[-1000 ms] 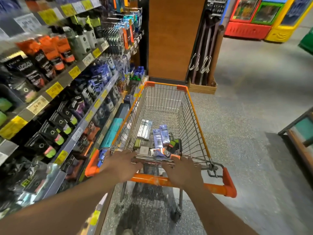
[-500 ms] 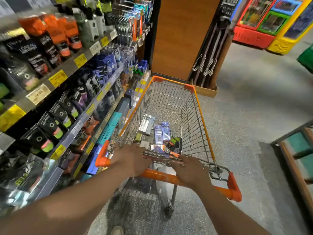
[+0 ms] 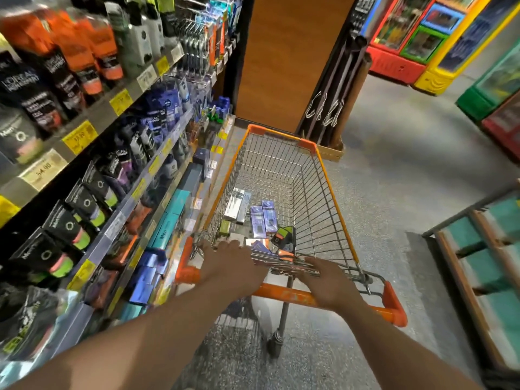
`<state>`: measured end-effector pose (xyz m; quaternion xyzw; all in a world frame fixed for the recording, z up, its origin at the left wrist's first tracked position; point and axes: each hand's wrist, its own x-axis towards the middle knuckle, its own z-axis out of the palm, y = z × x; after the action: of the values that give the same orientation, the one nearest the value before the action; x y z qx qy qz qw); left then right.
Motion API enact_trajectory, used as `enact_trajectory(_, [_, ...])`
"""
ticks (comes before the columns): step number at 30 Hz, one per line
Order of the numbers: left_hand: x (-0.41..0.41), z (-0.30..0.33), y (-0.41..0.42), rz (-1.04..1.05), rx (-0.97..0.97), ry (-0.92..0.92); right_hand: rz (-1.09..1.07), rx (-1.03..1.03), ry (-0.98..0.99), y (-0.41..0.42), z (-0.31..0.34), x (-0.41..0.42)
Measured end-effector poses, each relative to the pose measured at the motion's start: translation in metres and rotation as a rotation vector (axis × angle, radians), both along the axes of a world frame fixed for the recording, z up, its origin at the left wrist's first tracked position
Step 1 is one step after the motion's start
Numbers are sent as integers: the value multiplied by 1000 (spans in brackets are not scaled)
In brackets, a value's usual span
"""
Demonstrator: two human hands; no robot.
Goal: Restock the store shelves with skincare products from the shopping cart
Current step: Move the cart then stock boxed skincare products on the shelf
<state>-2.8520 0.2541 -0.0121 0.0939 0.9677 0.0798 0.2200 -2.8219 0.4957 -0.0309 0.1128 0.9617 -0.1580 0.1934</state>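
Note:
An orange-trimmed wire shopping cart stands in the aisle, close beside the shelves on my left. In its basket lie two purple boxes, a silver box, a black and green tube and a few smaller packs. My left hand lies over the left end of the orange handle, fingers stretched forward onto the folded wire flap. My right hand rests the same way further right. Neither hand holds a product. The shelves carry black, orange and blue tubes and boxes.
A brown wooden pillar stands just past the cart's front. A rack of dark rods leans beside it. Coloured display coolers fill the far right. A wooden frame with green panels is near right. Grey floor lies between.
I have pushed the cart forward along the shelves, and its front has swung slightly left. Both hands stay on the handle and flap.

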Motion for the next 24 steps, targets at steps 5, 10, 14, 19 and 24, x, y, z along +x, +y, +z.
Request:
enact_trajectory(5, [-6, 3, 1, -5, -16, -15, -34, -17, 12, 1, 0, -3])
enact_trajectory(10, [-16, 3, 4, -17, -21, -8, -41, 7, -3, 1, 2, -13])
enact_trajectory(14, [-26, 0, 6, -11, -17, -14, -77, -14, -9, 0, 6, -21])
enact_trajectory(19, [-41, 0, 9, -6, -23, -15, -63, -4, 0, 4, 7, -33])
enact_trajectory(24, [-58, 2, 14, 19, -12, -22, -39, 2, 6, 7, 9, -49])
